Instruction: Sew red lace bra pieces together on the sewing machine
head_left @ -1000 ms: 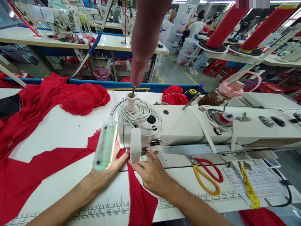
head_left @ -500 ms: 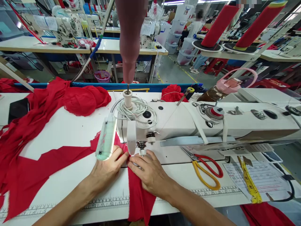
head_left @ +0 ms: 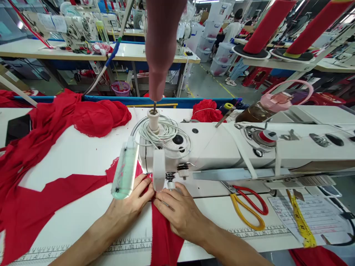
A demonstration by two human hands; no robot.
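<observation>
A strip of red fabric [head_left: 163, 236] runs from the table's front edge up under the head of a white sewing machine [head_left: 222, 147]. My left hand [head_left: 130, 208] lies on the fabric just left of the needle area, its fingers bent and pressing the cloth down. On the right side of the strip my right hand [head_left: 177, 210] rests with its fingers together, holding the fabric's edge close to the presser foot [head_left: 169, 181]. The fingertips of both hands almost meet in front of the foot. A small lamp [head_left: 124, 170] on the machine hides part of my left hand's fingers.
More red fabric [head_left: 55, 147] spreads over the left of the white table [head_left: 77, 155]. Yellow and red scissors [head_left: 246, 207], a yellow tape measure [head_left: 302, 225] and a paper sheet [head_left: 310, 214] lie to the right. Red thread cones [head_left: 266, 29] stand behind. A person sits far back.
Both hands have stayed on the fabric by the presser foot, shifting slightly towards it. The view has swayed a little.
</observation>
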